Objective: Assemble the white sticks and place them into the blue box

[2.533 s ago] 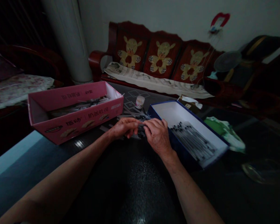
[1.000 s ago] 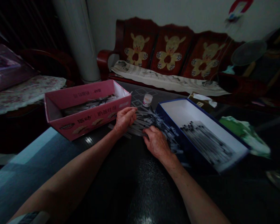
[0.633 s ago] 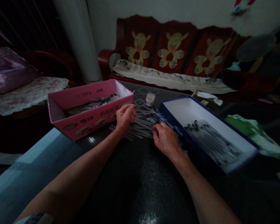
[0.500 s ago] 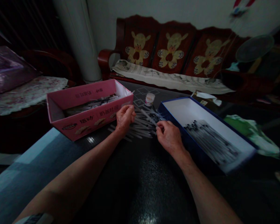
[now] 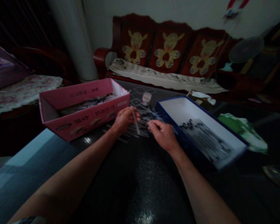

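My left hand [image 5: 125, 119] is beside the pink box's near side, gripping a thin translucent pen-like tube [image 5: 136, 123] that slants down from its fingers. My right hand [image 5: 162, 133] is at the left side of the blue box, fingertips pinched together; anything between them is too small to make out. Between and behind both hands, a loose pile of similar tubes [image 5: 144, 132] lies on the dark tabletop. The blue box [image 5: 171, 107] holds a row of clear tubes with dark ends [image 5: 204, 137]. More slim pieces [image 5: 88, 103] lie inside the pink box [image 5: 80, 91].
A small round tub [image 5: 146, 99] stands behind the pile. Right of the blue box lies a green and white plastic bag [image 5: 244, 130]; papers [image 5: 203, 96] sit behind it. A wooden sofa [image 5: 106, 57] with bear-patterned backs stands beyond the table.
My left hand has turned and opened out from a closed fist, and a tube now shows in its fingers. My right hand's fingers, earlier at a tube over the pile, are now pinched nearer me.
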{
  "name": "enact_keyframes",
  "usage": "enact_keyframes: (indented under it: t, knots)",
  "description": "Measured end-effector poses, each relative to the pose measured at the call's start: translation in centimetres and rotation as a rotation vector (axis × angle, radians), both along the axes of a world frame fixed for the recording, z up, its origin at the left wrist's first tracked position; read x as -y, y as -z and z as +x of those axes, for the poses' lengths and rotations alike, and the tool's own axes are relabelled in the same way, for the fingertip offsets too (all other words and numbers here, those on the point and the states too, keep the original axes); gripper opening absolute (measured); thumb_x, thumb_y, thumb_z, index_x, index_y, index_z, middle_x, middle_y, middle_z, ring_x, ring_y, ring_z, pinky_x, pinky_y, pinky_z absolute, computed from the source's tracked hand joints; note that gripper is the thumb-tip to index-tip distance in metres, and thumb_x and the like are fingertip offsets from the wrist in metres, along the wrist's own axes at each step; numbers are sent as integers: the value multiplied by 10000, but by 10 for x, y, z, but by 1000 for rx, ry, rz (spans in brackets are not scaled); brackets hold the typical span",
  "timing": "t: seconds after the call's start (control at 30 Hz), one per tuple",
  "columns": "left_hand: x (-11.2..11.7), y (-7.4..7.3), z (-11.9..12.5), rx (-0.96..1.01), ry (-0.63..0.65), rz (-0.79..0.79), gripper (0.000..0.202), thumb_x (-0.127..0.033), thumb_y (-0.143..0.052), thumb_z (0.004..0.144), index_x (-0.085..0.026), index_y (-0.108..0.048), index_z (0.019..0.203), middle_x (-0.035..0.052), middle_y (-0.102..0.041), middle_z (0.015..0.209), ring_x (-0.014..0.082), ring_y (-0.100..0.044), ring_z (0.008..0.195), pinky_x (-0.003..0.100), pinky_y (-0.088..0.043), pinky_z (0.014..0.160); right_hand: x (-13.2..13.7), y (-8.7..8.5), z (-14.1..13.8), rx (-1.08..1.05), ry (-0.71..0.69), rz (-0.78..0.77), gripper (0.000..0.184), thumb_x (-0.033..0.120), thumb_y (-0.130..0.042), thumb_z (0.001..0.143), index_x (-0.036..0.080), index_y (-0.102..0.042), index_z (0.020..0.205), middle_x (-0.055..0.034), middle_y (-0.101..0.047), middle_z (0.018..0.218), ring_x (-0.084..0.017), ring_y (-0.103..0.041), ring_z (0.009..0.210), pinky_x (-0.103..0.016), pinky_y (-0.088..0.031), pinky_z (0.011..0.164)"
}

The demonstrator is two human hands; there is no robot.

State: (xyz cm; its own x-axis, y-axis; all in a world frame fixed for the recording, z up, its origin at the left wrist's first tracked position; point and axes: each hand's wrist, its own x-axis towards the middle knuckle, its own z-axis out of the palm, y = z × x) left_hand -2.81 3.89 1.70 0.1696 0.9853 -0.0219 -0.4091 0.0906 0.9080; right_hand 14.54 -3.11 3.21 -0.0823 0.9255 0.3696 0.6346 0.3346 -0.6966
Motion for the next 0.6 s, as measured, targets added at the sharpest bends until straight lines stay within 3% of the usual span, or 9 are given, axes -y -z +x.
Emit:
enact_keyframes:
  t: [0.1,0.2,0.33,0.47,0.6]
  knots:
    - [2,-4,-2,-52,51,35,236,-356,-537,830,-137,-593,897,-36,-551,529,60,-418,345,175,-286,347,-6,-7,22,93,79,35,171,257,-554,826,202,-712,861,-30,-710,815,-163,-654,746,-287,-485,709]
    - [7,-8,-3,-139,174,89,308,-338,-534,849,-125,-608,1058,-44,-528,517,47,-343,325,181,-229,342,-8,-8,36,300,-1,-40,135,168,-600,770,206,-716,827,-13,-670,770,-145,-622,683,-276,-470,674]
    - [10,-6,-4,-209,320,119,368,-321,-544,857,-125,-584,1166,-33,-551,539,47,-364,336,177,-212,344,-7,-3,38,475,-67,-56,172,103,-594,775,201,-718,844,-16,-643,771,-140,-601,687,-268,-447,673]
    - [8,0,-4,-185,329,146,390,-331,-565,861,-122,-572,1190,-20,-583,586,48,-426,377,164,-271,364,-7,1,35,591,-14,-16,166,131,-584,815,208,-720,872,-26,-627,789,-152,-591,707,-276,-438,680]
    - [5,4,-3,-135,334,133,469,-343,-572,867,-119,-511,1275,-12,-609,639,67,-506,415,170,-333,379,-8,-1,36,579,-25,32,172,144,-565,839,212,-714,890,-41,-640,837,-161,-606,762,-274,-446,710]
